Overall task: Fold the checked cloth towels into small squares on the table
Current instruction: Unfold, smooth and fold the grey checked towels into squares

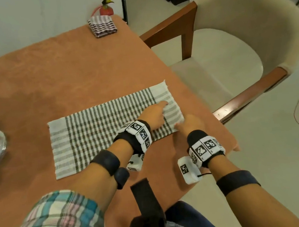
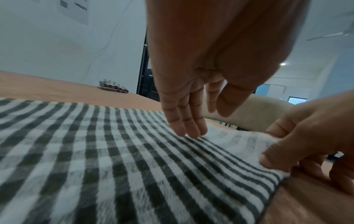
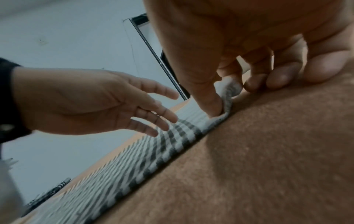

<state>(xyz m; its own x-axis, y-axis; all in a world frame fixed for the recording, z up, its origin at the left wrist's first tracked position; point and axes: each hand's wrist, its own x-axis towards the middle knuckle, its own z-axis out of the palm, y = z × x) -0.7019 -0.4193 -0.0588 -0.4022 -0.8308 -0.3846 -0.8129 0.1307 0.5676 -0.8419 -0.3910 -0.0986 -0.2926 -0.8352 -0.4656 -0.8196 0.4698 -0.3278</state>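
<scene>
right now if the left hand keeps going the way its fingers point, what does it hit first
Most likely the checked towel itself: the left hand has straight fingers angled down at its striped right end. Beyond that edge lies bare table, then the chair.

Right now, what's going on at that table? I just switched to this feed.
A person is folding checked towels. One grey checked towel lies spread flat on the orange table. The right hand pinches its near right corner, slightly lifted, while the left hand, fingers straight, reaches over the towel's right end, fingertips at or just above the cloth. A folded towel already sits at the table's far edge. The next fold looks about to start.
</scene>
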